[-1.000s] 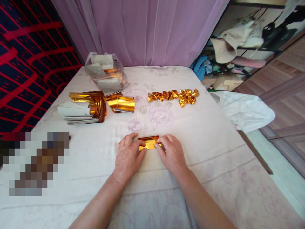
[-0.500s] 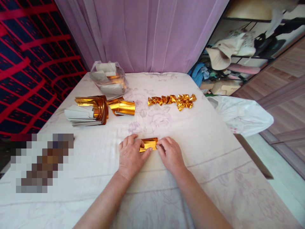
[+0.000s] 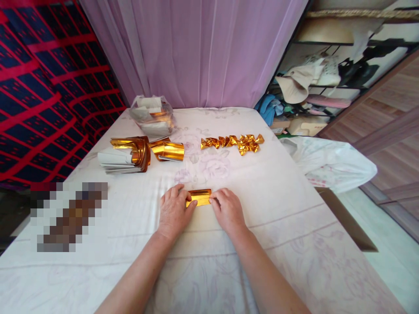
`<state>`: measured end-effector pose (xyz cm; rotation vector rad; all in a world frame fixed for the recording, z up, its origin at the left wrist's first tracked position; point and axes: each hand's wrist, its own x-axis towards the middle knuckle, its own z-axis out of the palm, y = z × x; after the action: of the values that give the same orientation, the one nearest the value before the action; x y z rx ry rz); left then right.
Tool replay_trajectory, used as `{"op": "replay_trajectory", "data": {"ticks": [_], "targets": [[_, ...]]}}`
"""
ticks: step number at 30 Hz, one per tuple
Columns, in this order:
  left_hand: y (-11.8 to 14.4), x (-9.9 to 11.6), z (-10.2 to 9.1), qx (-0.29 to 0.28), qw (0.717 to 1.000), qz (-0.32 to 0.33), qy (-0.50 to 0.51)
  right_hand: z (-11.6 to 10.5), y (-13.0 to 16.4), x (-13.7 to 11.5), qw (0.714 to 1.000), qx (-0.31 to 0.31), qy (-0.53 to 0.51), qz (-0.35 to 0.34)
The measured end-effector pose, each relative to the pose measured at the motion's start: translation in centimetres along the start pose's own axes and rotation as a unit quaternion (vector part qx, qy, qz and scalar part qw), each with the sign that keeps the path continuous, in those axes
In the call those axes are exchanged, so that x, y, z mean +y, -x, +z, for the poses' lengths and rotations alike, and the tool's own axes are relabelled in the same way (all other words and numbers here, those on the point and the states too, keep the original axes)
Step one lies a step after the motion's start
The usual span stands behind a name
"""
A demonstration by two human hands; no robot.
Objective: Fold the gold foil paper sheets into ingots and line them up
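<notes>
On the white flowered cloth [image 3: 281, 205], just nearer the person than a faint rose print, lies a small folded strip of gold foil [image 3: 198, 197], flat and lengthwise from left to right. Both hands rest palm down on the cloth at its two ends, forearms coming in from the near edge and converging toward it. The left hand [image 3: 173, 210] pins the foil's left end, its thumb laid over the near corner and the fingers curled past the far side; it presses rather than lifts. The right hand [image 3: 227, 210] meets the foil's right end with the tips of thumb and forefinger pinched on it, the other fingers loosely bent on the cloth. Beyond the foil, farther from the person, a row of crumpled gold pieces [image 3: 233, 142] runs across the cloth. Left of that row sits a gold roll [image 3: 167, 150], touching a stack of gold-and-white sheets [image 3: 124, 155]. Behind the stack stands a clear bag [image 3: 152, 115] of the same sheets, before a purple curtain [image 3: 203, 48].
</notes>
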<state>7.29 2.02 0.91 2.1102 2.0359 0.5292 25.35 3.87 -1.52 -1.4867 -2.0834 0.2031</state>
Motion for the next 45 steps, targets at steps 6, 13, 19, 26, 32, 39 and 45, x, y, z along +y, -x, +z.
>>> {"op": "replay_trajectory", "data": {"ticks": [6,13,19,26,32,39,45], "targets": [[0.3,-0.5,-0.5,-0.020,1.000,0.012,0.018,0.1,0.1,0.1,1.000,0.004,-0.005,-0.002],[0.4,-1.4,-0.3,-0.023,0.998,0.027,0.043,0.1,0.1,0.1,1.000,0.003,-0.012,-0.004],[0.7,-1.6,-0.3,-0.008,0.998,0.048,0.036,-0.2,0.3,-0.1,1.000,-0.001,0.018,-0.007],[0.7,-1.4,0.0,0.000,0.998,0.054,0.032,-0.8,1.8,-2.8,0.994,-0.015,0.082,-0.069],[0.6,-1.6,0.0,-0.001,0.998,0.048,0.044,-0.8,2.6,-2.8,0.990,-0.059,0.119,-0.045],[0.6,-1.6,0.2,0.003,0.998,0.050,0.041,-1.2,3.6,-1.6,0.986,-0.039,0.163,0.004],[0.8,-1.0,-0.3,0.022,0.998,0.051,0.005,-0.8,3.8,-1.7,0.985,-0.028,0.172,0.010]]}}
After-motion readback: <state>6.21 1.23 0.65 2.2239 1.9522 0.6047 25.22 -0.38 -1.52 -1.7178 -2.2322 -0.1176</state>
